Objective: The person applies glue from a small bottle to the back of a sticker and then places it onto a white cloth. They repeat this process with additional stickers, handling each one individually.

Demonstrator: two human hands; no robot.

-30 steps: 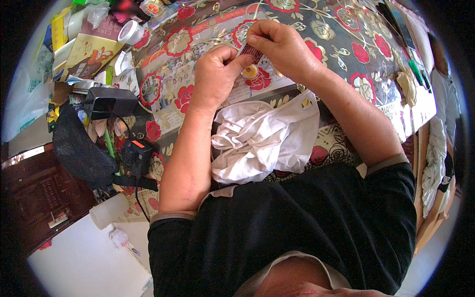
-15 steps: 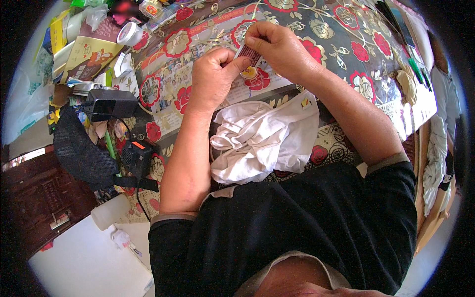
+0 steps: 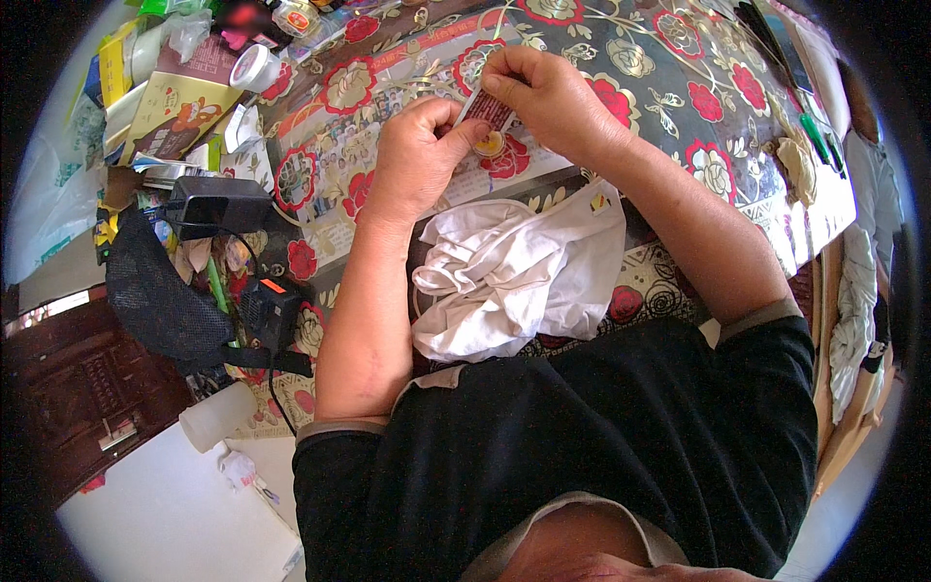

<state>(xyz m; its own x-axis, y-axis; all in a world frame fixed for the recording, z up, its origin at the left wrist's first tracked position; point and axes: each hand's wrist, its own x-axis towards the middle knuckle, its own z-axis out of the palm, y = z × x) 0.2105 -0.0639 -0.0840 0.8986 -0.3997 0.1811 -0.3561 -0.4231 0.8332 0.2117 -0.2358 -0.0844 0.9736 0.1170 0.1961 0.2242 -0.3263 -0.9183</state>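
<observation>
At the upper centre of the frame, the fingers of the left hand (image 3: 417, 160) and right hand (image 3: 562, 105) pinch a small dark-red packet (image 3: 489, 112), apparently thin, though partly hidden. Uneven pulling could tear it; a loosened pinch could drop it onto the flowered surface (image 3: 669, 107).

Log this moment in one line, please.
left hand: holds small dark-red piece | right hand: holds same piece | nearer body: white cloth

A flower-patterned table cover (image 3: 669, 107) carries a crumpled white cloth (image 3: 519, 276) and white tub (image 3: 254, 68).
</observation>
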